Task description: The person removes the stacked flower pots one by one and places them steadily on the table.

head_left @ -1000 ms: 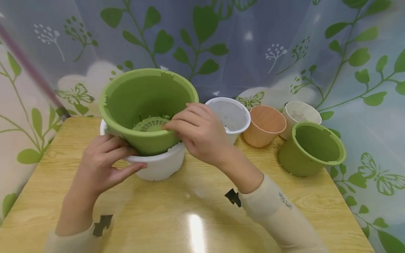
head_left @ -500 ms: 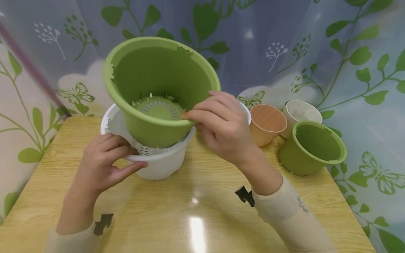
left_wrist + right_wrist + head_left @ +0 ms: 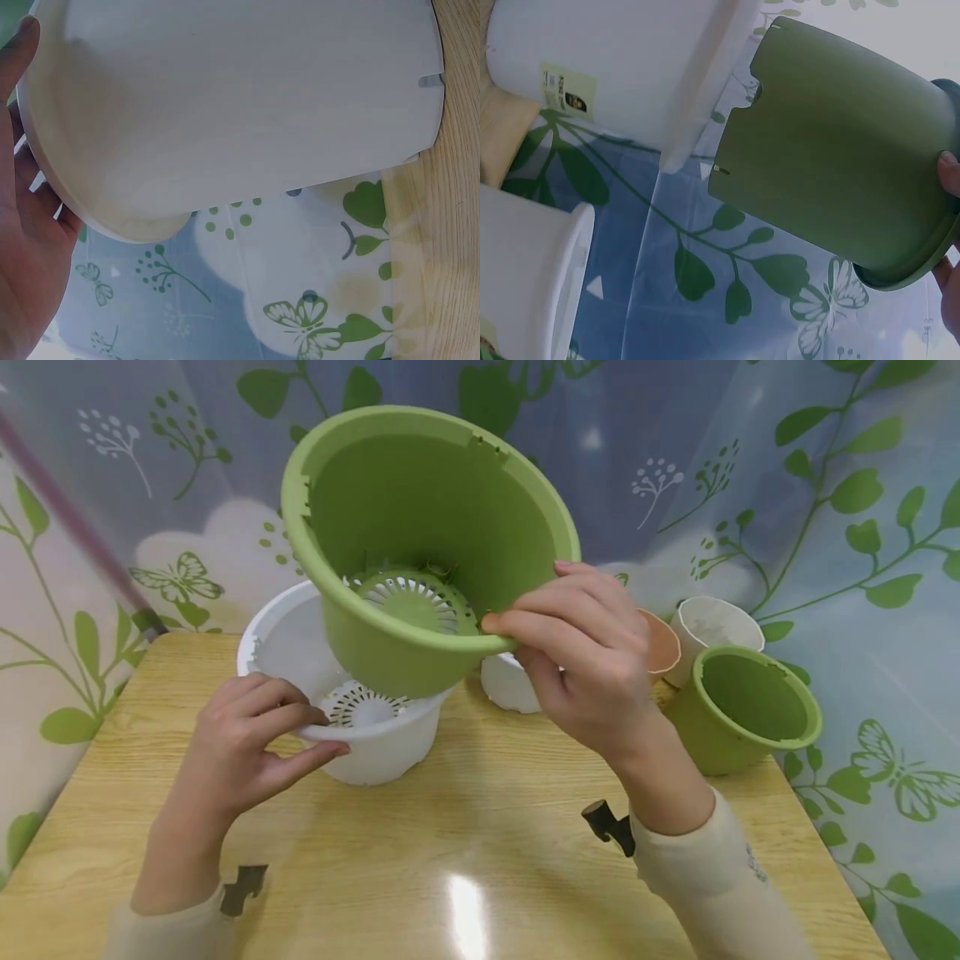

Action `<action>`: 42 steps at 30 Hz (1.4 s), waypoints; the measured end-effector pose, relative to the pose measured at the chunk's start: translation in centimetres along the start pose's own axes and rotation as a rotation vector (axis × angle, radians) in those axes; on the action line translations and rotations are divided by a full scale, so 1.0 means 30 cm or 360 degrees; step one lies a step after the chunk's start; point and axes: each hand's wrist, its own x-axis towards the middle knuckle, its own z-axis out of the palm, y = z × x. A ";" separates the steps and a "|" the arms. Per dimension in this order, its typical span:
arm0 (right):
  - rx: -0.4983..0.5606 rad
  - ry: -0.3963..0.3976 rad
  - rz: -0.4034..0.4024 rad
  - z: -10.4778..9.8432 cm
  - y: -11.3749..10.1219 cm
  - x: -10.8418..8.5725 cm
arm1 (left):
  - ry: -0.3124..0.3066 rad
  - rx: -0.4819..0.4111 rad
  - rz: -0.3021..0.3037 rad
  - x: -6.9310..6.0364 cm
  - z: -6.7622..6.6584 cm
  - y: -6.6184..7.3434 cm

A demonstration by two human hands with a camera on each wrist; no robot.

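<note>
My right hand (image 3: 585,652) pinches the rim of a large green plastic flowerpot (image 3: 390,647), which hangs tilted in the air. Slots pierce the pot's round base. Beneath it to the left, a large white flowerpot (image 3: 382,756) stands on the table, and my left hand (image 3: 251,743) grips its front rim, thumb outside and fingers inside. The left wrist view shows the white pot's smooth side close up, with the left hand (image 3: 34,225) at its rim. In the right wrist view the green pot (image 3: 840,142) is apart from the white pot (image 3: 622,60), which bears a label.
Behind the right hand stands a smaller white pot (image 3: 510,685), mostly hidden. Farther right are an orange pot (image 3: 662,647), a cream pot (image 3: 716,625) and a smaller green pot (image 3: 708,727). The wooden table (image 3: 420,877) meets a leaf-patterned curtain (image 3: 480,518).
The green pot has risen out of the white pot and moved right, tilting, with the right hand on its rim. The left hand has stayed on the white pot.
</note>
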 end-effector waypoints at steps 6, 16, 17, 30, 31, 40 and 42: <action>-0.0012 0.0064 0.0045 -0.031 0.010 -0.021 | -0.0003 0.0002 -0.0006 -0.005 -0.004 -0.004; -0.0073 0.0091 0.0105 -0.068 0.035 -0.077 | 0.0010 0.0017 -0.0025 -0.010 -0.012 -0.006; -0.0078 0.0091 0.0111 -0.070 0.038 -0.082 | 0.0015 0.0017 -0.0020 -0.010 -0.012 -0.007; -0.0111 0.0072 0.0190 -0.025 0.107 -0.135 | 0.0006 0.0007 -0.0013 -0.011 -0.073 -0.048; -0.0108 0.0057 0.0201 -0.018 0.111 -0.138 | 0.0003 0.0015 -0.0021 -0.012 -0.079 -0.052; -0.0146 -0.0025 0.0238 0.003 0.123 -0.144 | -0.0001 0.0100 -0.0098 -0.025 -0.110 -0.074; -0.0156 -0.0027 0.0224 -0.004 0.120 -0.144 | -0.0003 0.0108 -0.0106 -0.025 -0.112 -0.075</action>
